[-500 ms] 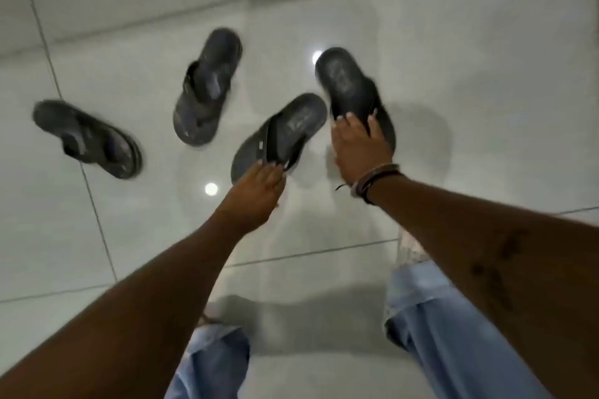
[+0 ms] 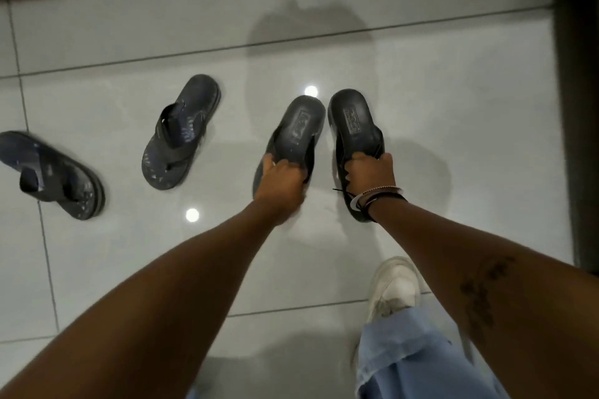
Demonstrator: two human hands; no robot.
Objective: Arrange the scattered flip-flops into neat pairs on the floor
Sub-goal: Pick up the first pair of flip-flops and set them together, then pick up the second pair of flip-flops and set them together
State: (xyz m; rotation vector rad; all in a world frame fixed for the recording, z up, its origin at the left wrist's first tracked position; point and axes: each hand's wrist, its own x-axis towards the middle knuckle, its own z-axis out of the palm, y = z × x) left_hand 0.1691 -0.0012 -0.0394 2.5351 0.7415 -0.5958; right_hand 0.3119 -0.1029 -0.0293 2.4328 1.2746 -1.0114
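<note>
two black flip-flops [image 2: 324, 136] are held side by side at centre, one clamped in the left hand [image 2: 282, 183], one in the right hand [image 2: 369, 175]; two patterned flip-flops [image 2: 180, 133] at left remain unpaired.

Four dark flip-flops show on the tiled floor [image 2: 437, 81]: two plain black ones [image 2: 299, 126] [image 2: 353, 120] side by side, and two speckled ones [image 2: 181, 129] [image 2: 55, 172] to their left, plus two hands [image 2: 282, 185] [image 2: 369, 175] and one white shoe [image 2: 393, 285].
</note>
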